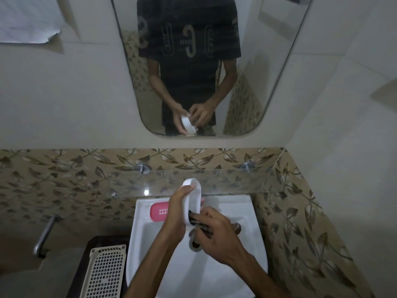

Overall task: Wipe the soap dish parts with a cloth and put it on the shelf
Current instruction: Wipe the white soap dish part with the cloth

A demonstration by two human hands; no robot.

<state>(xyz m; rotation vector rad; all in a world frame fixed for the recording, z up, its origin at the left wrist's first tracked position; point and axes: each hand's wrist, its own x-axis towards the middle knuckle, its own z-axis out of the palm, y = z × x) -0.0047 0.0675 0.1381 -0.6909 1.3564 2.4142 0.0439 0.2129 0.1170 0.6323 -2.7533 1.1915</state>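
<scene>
White plastic soap dish tray [194, 201], which I am gripping on edge over the sink [253, 214] in my closed left hand [175, 216], while my right hand [214, 231] is pinching the dark cloth [194, 218] inside it, ideally pressing firmly into the corners; the pink part [159, 211] is waiting on the sink rim below the glass shelf [236, 181].

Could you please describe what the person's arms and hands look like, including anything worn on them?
Both forearms are bare, with no sleeves reaching them. The left hand and right hand wear no gloves, and no rings, watch or bracelet show. The mirror shows a dark short-sleeved T-shirt with pale lettering, its sleeves ending above the elbows.
</scene>
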